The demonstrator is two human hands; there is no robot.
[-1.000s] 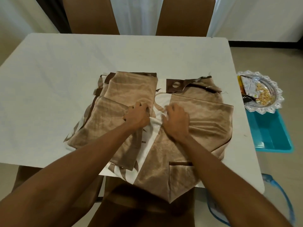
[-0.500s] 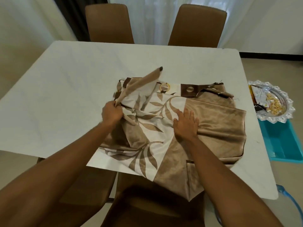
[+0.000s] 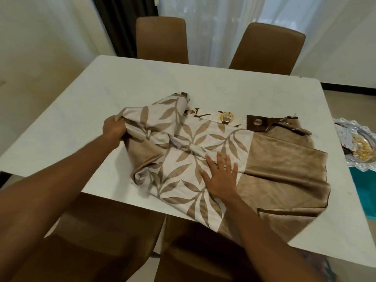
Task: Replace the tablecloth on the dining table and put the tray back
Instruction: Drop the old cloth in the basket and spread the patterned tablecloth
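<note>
Left hand (image 3: 113,127) is clenched on a bunched edge of the tablecloth (image 3: 203,159), at the cloth's left end, with the fabric drawn up in folds between the fist and the middle of the bundle. Right hand (image 3: 220,176) lies flat and released, fingers spread, pressing the leaf-patterned panel down near the table's (image 3: 81,119) front edge.

Location: the tablecloth sits partly unfolded on the right-centre of the white table, its near corner hanging over the front edge. The plain brown section extends to the right of the flat hand; 2 ring holes show along the far edge.

Governing relation: the cloth's long axis runs left to right, and the bare tabletop lies to the left and beyond. The left hand holds the free end on that side and is the nearer hand for the spread; the right serves as anchor.

Tray (image 3: 354,147) stands off the table's right side, well apart from both hands, not yet returned.
</note>
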